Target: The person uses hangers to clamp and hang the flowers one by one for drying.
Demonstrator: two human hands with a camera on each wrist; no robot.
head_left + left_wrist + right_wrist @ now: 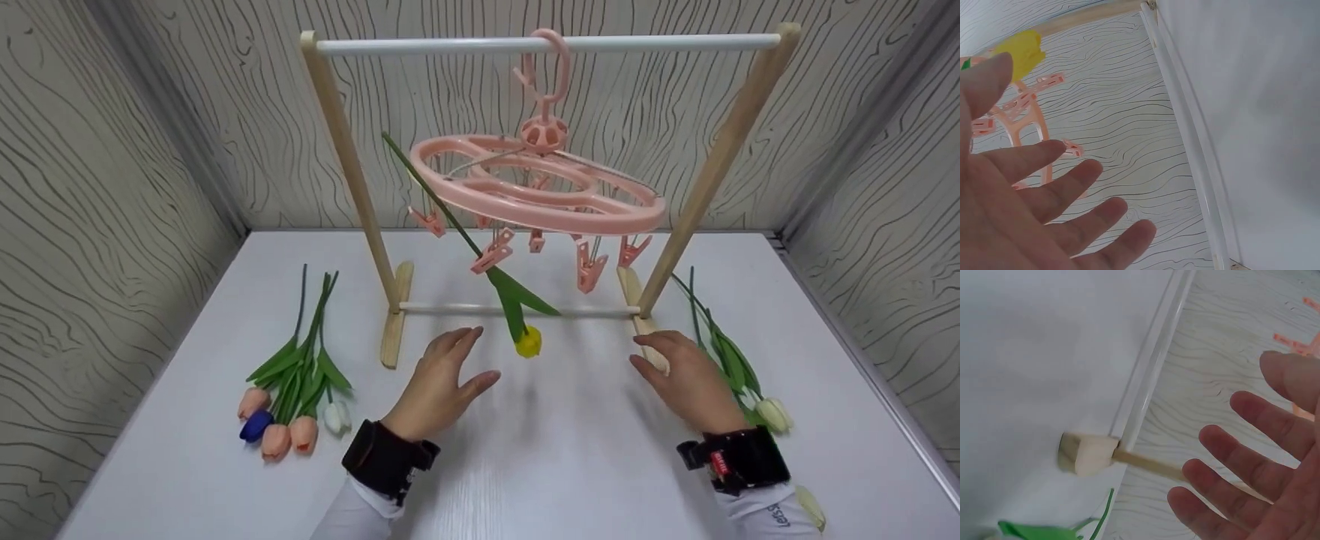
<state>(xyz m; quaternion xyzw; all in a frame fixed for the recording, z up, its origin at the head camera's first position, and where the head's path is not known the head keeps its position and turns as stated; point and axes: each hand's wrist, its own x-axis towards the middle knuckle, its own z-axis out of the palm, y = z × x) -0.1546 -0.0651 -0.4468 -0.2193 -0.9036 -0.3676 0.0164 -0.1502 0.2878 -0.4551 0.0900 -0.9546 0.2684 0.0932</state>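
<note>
Left hand (437,386) near upside-down yellow tulip (505,284)

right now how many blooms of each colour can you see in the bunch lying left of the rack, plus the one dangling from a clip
Peach blooms: 3
Blue bloom: 1
White bloom: 1
Dangling yellow bloom: 1
Total: 6

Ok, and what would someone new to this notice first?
Probably the pink hanger, tilted under the white bar, with a yellow tulip hanging bloom down at one clip. Next, the open left hand and right hand, which hold nothing, either side of that bloom. Then the bunch of peach, blue and white flowers on the table, at the left.
</note>
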